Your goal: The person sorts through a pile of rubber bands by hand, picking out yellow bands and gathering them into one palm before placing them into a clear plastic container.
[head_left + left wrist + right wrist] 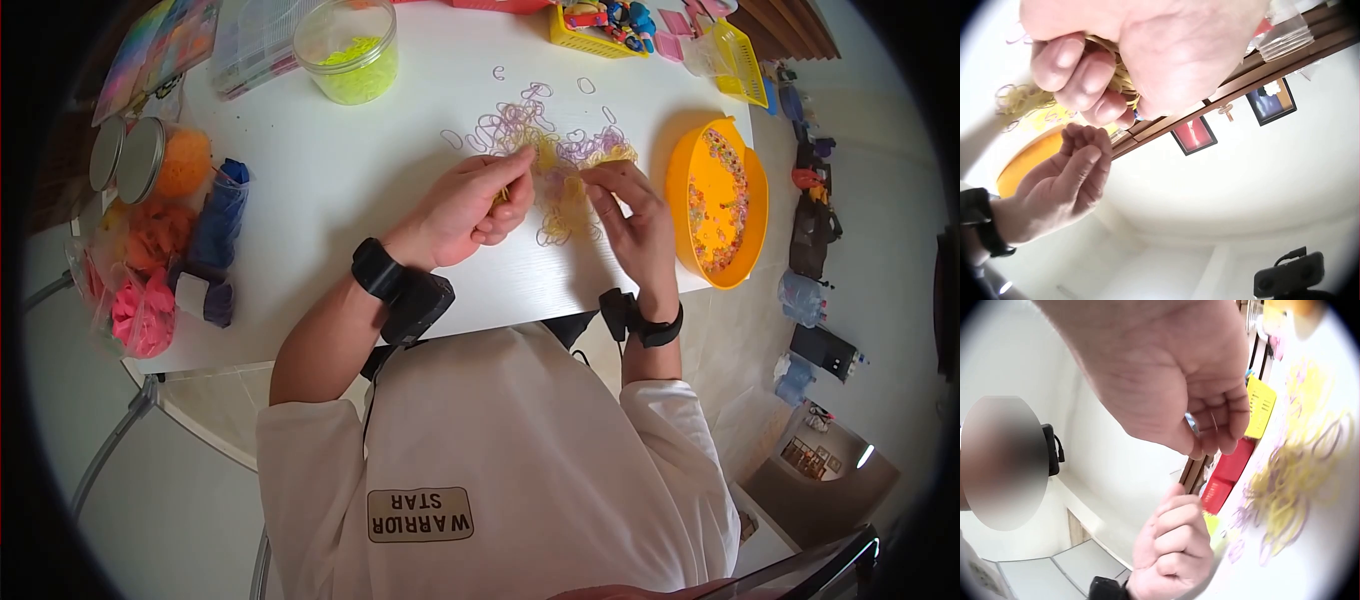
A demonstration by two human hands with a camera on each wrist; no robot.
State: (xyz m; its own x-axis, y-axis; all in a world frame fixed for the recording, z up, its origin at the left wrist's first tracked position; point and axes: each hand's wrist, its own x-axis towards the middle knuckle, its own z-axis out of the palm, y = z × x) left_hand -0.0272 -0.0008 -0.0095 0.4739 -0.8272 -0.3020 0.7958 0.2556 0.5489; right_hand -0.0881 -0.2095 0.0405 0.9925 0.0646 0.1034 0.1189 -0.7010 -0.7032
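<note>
A loose heap of thin rubber bands [520, 125], purple and yellow mixed, lies on the white table in front of the person. The left hand [475, 205] is beside the heap's near left side, its fingers curled into the palm around a bunch of yellow rubber bands [1121, 78]. On the heap's right is the right hand [635, 215], palm down in the head view, with its thumb and fingertips drawn close together above the bands. Whether a band sits between those right fingertips I cannot tell. More bands [1291, 481] spread below the right hand in its wrist view.
An orange tray [675, 190] with small colourful beads stands right of the right hand. Behind the left hand is a clear jar [345, 85] of neon yellow pieces. Lidded jars [140, 160] and bagged coloured bundles [145, 310] crowd the left edge; a yellow basket [590, 40] sits at the back.
</note>
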